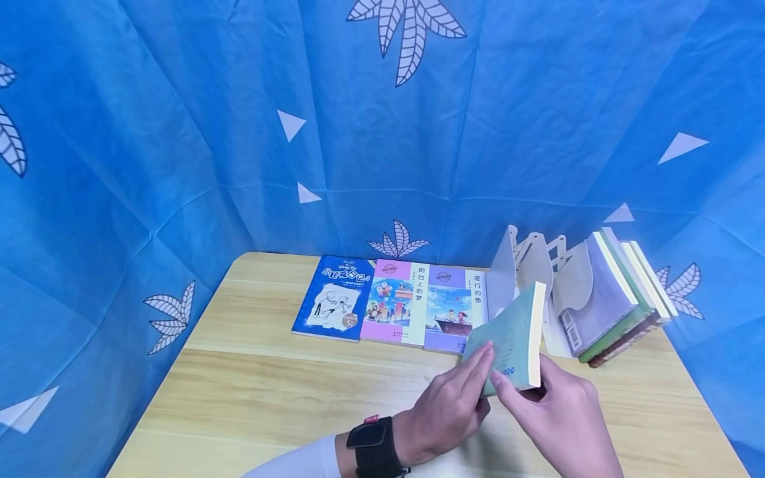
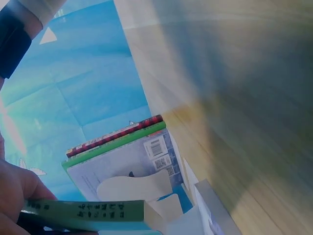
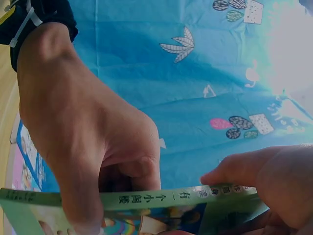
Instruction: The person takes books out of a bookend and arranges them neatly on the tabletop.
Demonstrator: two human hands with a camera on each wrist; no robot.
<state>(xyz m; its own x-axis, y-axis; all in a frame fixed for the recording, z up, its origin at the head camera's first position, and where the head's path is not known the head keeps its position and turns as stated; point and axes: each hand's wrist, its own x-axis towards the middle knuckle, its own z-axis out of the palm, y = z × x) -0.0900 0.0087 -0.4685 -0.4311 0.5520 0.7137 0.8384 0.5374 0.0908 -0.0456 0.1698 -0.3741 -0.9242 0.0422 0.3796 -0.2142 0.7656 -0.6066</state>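
Observation:
A green paperback book (image 1: 505,338) is held up off the table between my two hands, tilted, with its pale page edges facing right in the head view. My left hand (image 1: 445,408) grips it from the left, fingers lying along the cover. On the lower right corner, my right hand (image 1: 564,415) pinches the book, thumb on the near cover and the other fingers behind. The right wrist view shows the green spine (image 3: 129,198) with printed characters, a hand at either end. A white book rack (image 1: 534,262) stands just behind the held book.
Several books (image 1: 621,299) lean in the rack's right end. Left of the rack, a blue comic-style book (image 1: 335,299), a pink book (image 1: 391,302) and a purple book (image 1: 451,309) lie side by side on the wooden table (image 1: 251,385). A blue curtain (image 1: 382,146) hangs behind.

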